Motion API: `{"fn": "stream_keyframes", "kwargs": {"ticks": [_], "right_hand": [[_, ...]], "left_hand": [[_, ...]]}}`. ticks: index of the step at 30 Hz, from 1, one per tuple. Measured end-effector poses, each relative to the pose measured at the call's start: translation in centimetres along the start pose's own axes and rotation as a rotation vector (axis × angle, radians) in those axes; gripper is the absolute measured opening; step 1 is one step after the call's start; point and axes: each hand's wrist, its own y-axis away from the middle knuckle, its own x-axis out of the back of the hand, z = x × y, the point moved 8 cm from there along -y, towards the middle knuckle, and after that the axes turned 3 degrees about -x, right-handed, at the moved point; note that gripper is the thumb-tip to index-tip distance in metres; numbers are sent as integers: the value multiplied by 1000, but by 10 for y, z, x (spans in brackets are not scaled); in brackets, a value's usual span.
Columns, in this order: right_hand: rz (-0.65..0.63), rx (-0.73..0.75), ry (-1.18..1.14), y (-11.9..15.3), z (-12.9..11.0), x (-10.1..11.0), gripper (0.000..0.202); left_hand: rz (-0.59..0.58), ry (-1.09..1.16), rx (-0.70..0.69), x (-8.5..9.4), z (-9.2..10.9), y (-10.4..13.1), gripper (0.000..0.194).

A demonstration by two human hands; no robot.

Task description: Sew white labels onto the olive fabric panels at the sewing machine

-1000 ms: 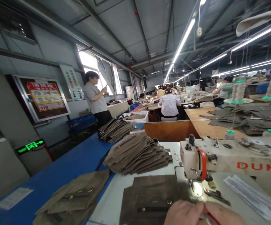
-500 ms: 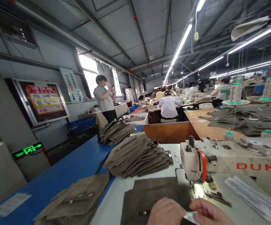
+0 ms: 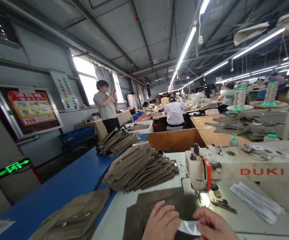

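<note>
A short, shiny white strip (image 3: 189,228) stretches between my two hands, low in the view. My left hand (image 3: 161,222) is over the dark olive cloth piece (image 3: 136,210), fingers bent, with the strip's left end at its fingertips; its thumb is hidden. On the right, my right hand (image 3: 213,226) pinches the other end between thumb and fingers. Just beyond the hands is the lit needle area of the white sewing machine (image 3: 216,166), and the cloth reaches up to it.
Left of the machine lies a fanned stack of olive cloth pieces (image 3: 139,166). More cloth pieces (image 3: 72,216) lie on the blue table (image 3: 52,196). White strips (image 3: 256,201) rest on the machine bed. A standing person (image 3: 107,106) holds a phone; another person (image 3: 173,113) sits ahead.
My hands have moved apart, showing more of the white strip between them. My left fingers have lifted and spread somewhat. The whole view has shifted slightly to the right.
</note>
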Motion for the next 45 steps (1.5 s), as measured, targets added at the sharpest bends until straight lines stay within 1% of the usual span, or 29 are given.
{"fn": "stream_keyframes", "kwargs": {"ticks": [2,4,5,7,9,13,15,17,19,21,22,24,25,27,30,34,37,39,43,45], "right_hand": [[16,4,-9,-3,0,-5,32],[26,0,-4,-7,1,-8,33],[31,0,4,-10,3,-9,33],[41,4,16,-13,4,-10,34],[46,17,13,-14,4,-11,33],[47,52,-17,-11,-5,-12,28],[68,65,2,-8,-12,-8,24],[107,81,70,-4,-18,-1,18],[180,134,228,4,-26,11,10],[234,250,497,17,-39,18,15],[233,323,650,25,-44,17,19],[168,454,917,39,-48,8,26],[122,498,1010,46,-47,3,29],[46,533,1127,54,-42,-3,31],[0,516,1203,58,-35,-7,32],[-3,508,1246,56,-34,-8,30],[-1,505,1249,57,-34,-8,31],[-5,497,1246,57,-33,-7,32],[3,504,1232,59,-33,-6,33],[19,518,1222,60,-32,-5,33]], "left_hand": [[-1,-106,-5,-7,6,3,29],[-17,-186,1,-16,12,4,26],[-6,-203,1,-17,16,4,27],[31,-185,2,-17,20,2,30],[27,-123,2,-17,23,-2,34],[-113,25,65,-21,18,-8,30],[-171,71,113,-23,12,-11,27],[-219,97,132,-26,5,-14,27],[-277,107,140,-33,-1,-17,27],[-333,114,151,-43,-6,-17,27],[-365,123,156,-50,-6,-15,27],[-429,159,152,-63,-4,-11,27],[-459,181,146,-69,-2,-9,27],[-504,222,140,-78,2,-6,27],[-525,270,129,-82,5,-7,24],[-565,303,95,-85,10,-10,21],[-592,287,98,-90,8,-12,19],[-568,282,96,-92,6,-16,18],[-477,282,72,-93,3,-27,18],[-485,283,64,-98,3,-28,17]]}}
